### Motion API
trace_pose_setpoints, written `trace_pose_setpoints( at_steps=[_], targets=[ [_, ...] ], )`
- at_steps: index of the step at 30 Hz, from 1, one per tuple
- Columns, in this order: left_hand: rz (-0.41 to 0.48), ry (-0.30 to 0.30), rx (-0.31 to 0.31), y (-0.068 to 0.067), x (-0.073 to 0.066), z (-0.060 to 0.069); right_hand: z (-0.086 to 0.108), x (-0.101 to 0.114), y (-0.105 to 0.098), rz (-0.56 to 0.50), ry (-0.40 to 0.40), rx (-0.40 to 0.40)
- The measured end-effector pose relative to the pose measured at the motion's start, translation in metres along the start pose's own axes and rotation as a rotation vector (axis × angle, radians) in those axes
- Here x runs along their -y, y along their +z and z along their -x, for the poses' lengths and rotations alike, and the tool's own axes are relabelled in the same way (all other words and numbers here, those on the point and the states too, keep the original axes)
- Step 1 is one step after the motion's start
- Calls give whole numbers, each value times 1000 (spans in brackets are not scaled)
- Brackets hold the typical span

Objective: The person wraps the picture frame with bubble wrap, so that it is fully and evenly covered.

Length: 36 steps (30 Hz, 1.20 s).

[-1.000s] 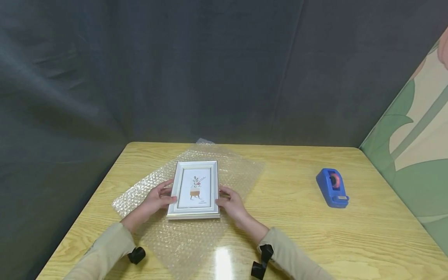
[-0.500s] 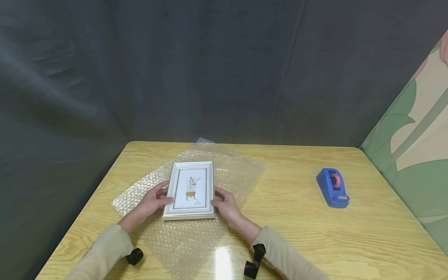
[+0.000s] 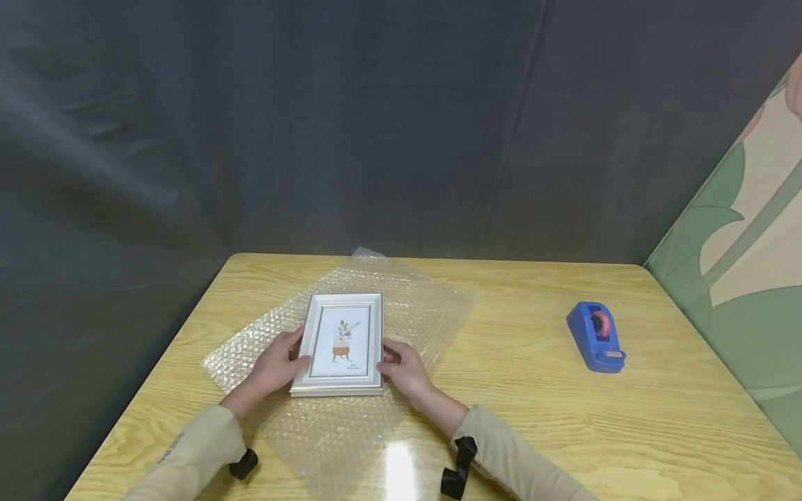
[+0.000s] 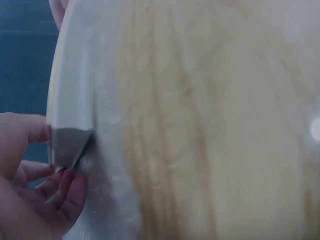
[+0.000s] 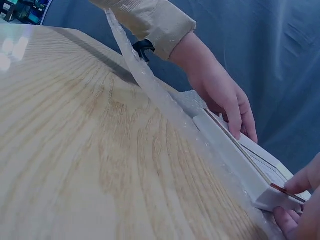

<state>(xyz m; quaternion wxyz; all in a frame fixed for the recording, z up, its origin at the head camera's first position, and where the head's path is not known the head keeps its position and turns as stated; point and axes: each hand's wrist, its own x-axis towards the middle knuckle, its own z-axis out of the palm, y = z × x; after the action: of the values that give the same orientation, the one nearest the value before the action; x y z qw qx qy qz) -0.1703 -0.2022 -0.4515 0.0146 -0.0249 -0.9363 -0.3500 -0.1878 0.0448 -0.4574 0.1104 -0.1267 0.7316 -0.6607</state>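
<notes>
A white picture frame (image 3: 337, 384) with a plant drawing lies face up over a sheet of bubble wrap (image 3: 432, 299), set diagonally on the table. My left hand (image 3: 274, 365) grips the frame's left edge, thumb on top. At the right edge my right hand (image 3: 406, 372) holds it the same way. In the left wrist view, fingers of the left hand (image 4: 35, 185) curl under the frame's side (image 4: 72, 100). The right wrist view shows both the left hand (image 5: 220, 90) and the right hand (image 5: 302, 200) on the frame (image 5: 235, 155).
A blue tape dispenser (image 3: 592, 341) with a reddish roll stands on the right of the wooden table (image 3: 520, 390). A dark curtain (image 3: 376, 125) hangs behind and to the left. A leaf-patterned panel (image 3: 752, 264) is at the right.
Held by both hands, the picture frame has shifted a little to the left since the earliest view. Over the last half second it has moved only slightly.
</notes>
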Motion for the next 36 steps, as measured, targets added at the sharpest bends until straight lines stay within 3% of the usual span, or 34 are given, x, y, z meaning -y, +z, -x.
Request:
trace_pose_setpoints(
  at_steps=[2, 8, 12, 16, 23, 36],
  targets=[
    [7, 26, 27, -1, 3, 1, 2, -1, -2, 22, -35, 22],
    [193, 37, 155, -12, 12, 14, 4, -7, -11, 129, -205, 179],
    [250, 26, 239, -19, 16, 24, 6, -7, -17, 112, -162, 256],
    [271, 56, 289, -20, 19, 26, 8, -8, -19, 101, -114, 262],
    [215, 106, 270, -16, 18, 23, 6, -13, -17, 95, -122, 209],
    [65, -17, 228, -15, 5, 20, 15, -5, -12, -27, -45, 71]
  ],
)
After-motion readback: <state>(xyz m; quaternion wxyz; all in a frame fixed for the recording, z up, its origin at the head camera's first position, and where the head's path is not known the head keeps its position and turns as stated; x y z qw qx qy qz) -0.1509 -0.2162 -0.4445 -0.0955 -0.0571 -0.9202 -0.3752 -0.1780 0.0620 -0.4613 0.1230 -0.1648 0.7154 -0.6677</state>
